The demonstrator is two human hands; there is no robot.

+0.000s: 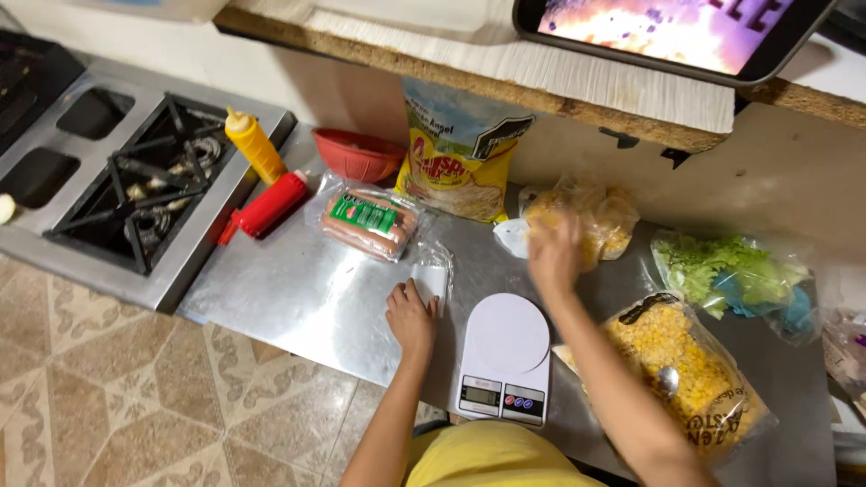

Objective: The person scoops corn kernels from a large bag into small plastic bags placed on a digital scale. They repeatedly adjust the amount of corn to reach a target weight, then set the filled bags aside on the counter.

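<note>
Brushed-metal counter (298,298), glossy plastic scale (508,338)

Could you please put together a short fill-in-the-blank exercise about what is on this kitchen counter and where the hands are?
1. The left hand rests on a small clear ______ beside the white kitchen scale.
2. The right hand reaches into a clear bag of ______ shredded food.
3. The red squeeze bottle lies on its side, while the ______ one stands upright.
4. A metal spoon lies in the open bag of ______.

Missing words: bag; yellow; yellow; corn
</note>
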